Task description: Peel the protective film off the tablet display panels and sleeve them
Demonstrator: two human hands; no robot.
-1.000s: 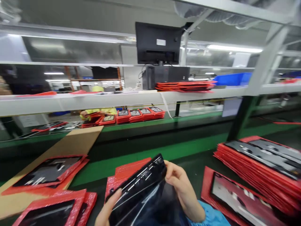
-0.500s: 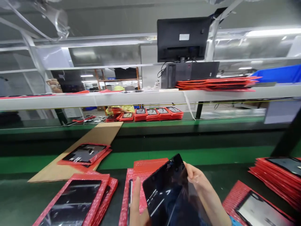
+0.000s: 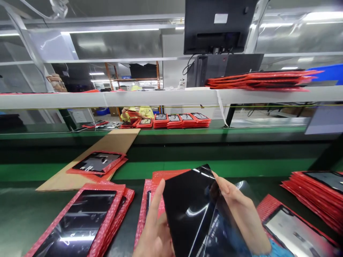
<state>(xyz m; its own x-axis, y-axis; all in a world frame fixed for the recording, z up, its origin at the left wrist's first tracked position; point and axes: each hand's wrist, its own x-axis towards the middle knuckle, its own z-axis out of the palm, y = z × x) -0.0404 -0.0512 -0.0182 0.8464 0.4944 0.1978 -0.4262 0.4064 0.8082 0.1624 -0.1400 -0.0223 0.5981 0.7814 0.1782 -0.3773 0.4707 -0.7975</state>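
I hold a glossy black panel [image 3: 191, 203] low in the middle of the view, tilted up towards me. My left hand [image 3: 155, 225] grips its left edge, with the index finger stretched up along it. My right hand [image 3: 238, 210] holds the panel's right side near the top corner. A thin dark film [image 3: 230, 235] hangs by the panel under my right hand. Under the panel lies a red bubble-wrap sleeve [image 3: 158, 182] on the dark green belt.
Red sleeves with black panels lie at the lower left [image 3: 80, 221], on a cardboard sheet [image 3: 112, 142] and stacked at the right [image 3: 318, 192]. Across the belt a person in yellow [image 3: 136, 113] works beside more red stacks [image 3: 182, 120]. A monitor [image 3: 217, 25] stands on the shelf.
The view has swung left and down. The black panel has turned its flat face more towards me and risen a little. My left index finger now stretches up along its left edge.
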